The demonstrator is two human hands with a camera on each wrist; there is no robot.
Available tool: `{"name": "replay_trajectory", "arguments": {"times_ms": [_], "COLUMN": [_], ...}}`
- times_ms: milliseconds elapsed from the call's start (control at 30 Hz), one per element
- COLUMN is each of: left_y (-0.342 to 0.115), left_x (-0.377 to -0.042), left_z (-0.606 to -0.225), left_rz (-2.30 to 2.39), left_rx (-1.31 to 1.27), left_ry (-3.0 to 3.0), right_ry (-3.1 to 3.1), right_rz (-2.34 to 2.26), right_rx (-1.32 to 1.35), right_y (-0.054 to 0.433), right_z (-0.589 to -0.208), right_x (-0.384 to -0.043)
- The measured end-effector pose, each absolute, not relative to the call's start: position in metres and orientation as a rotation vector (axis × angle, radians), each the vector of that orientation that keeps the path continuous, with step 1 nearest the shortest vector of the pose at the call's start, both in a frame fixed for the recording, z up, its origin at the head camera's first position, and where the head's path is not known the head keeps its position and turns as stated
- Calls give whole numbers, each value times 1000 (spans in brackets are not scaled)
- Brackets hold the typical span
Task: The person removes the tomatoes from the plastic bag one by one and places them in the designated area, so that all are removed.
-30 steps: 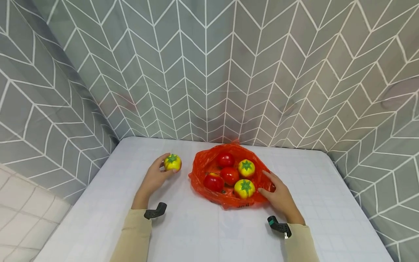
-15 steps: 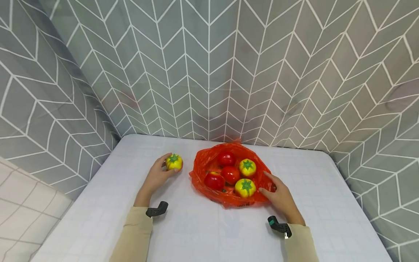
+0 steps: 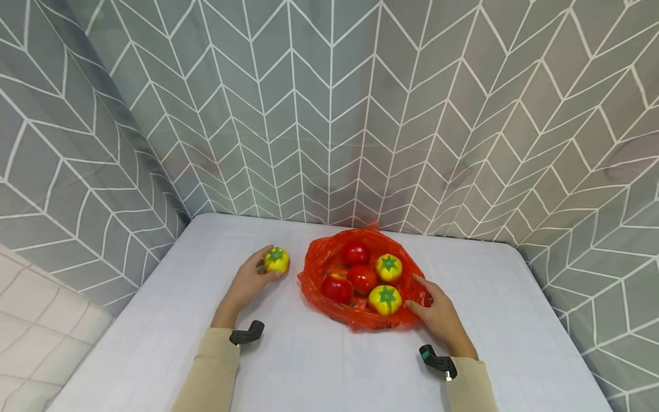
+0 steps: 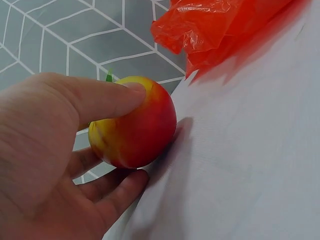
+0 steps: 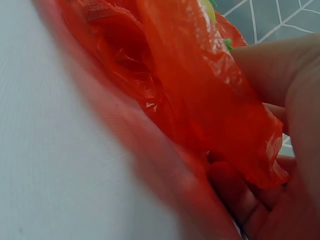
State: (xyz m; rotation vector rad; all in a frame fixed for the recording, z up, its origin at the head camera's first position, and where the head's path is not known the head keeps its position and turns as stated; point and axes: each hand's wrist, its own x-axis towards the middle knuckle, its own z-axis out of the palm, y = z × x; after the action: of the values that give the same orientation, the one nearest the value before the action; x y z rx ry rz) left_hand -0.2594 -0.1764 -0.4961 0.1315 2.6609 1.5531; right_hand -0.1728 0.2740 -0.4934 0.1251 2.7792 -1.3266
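My left hand (image 3: 250, 280) holds a yellow-and-red tomato (image 3: 277, 260) with a green star-shaped top, left of a red plastic bag (image 3: 315, 269). In the left wrist view the thumb lies across the tomato (image 4: 150, 127) and the fingers curl beneath it, close over the table. The bag lies spread with its mouth open. Inside sit several more tomatoes, some glossy red (image 3: 337, 288), others showing yellow with green tops (image 3: 385, 300). At the bag's right edge, my right hand (image 3: 440, 312) grips the plastic, the thumb inside the rim and the fingers outside, partly hidden by the bag (image 5: 200, 90).
A white cloth covers the table (image 3: 329, 366). Behind it and along both sides hangs a grey curtain (image 3: 329, 114) with white zigzag lines. White tiles (image 3: 41, 332) show at the lower left. Each wrist wears a small black camera (image 3: 247, 333).
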Motion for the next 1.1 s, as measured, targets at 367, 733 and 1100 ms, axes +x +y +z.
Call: {"name": "replay_trajectory", "arguments": {"times_ms": [367,733,1100], "left_y": [-178,-178,-177], "left_x": [-256,-256,-256], "left_z": [-499,-494,-494], "left_rz": [1551,1508,1490], "left_rx": [125,171,166], "left_ry": [2642,2692,2704], "right_ry": [2773,2803,2834], "right_rz": [-1317,-1333,-1308], "right_rx": [133,98,91], "right_y": [272,270,271], "right_z": [-496,-495,-497], "right_x": [-171,-172,-171]}}
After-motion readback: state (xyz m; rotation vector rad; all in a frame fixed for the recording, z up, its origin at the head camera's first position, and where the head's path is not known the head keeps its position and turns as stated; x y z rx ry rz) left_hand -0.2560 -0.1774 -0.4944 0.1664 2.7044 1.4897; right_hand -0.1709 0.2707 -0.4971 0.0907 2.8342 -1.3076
